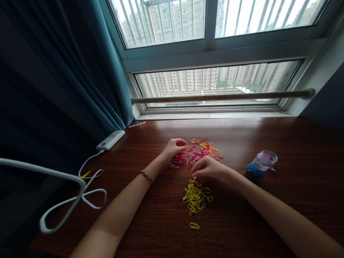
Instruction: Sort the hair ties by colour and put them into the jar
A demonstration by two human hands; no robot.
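A loose pile of red, pink and some yellow bands (201, 152) lies on the brown table. My left hand (176, 147) is at the pile's left edge, thumb and fingertips brought together; what they pinch, if anything, is too small to name. My right hand (205, 167) is at the near side of that pile, just above a heap of yellow bands (195, 197). Its fingers point down and are closed, with their tips close to the top of the yellow heap; their contents cannot be made out. One single yellow band (194, 225) lies nearer to me.
A clear jar (261, 165) with a blue label stands on the table (236, 218) to the right. At the left are a white power bank (110, 140), a looping white cable (64, 175) and a blue curtain (107, 82). A rail (220, 97) crosses the window behind.
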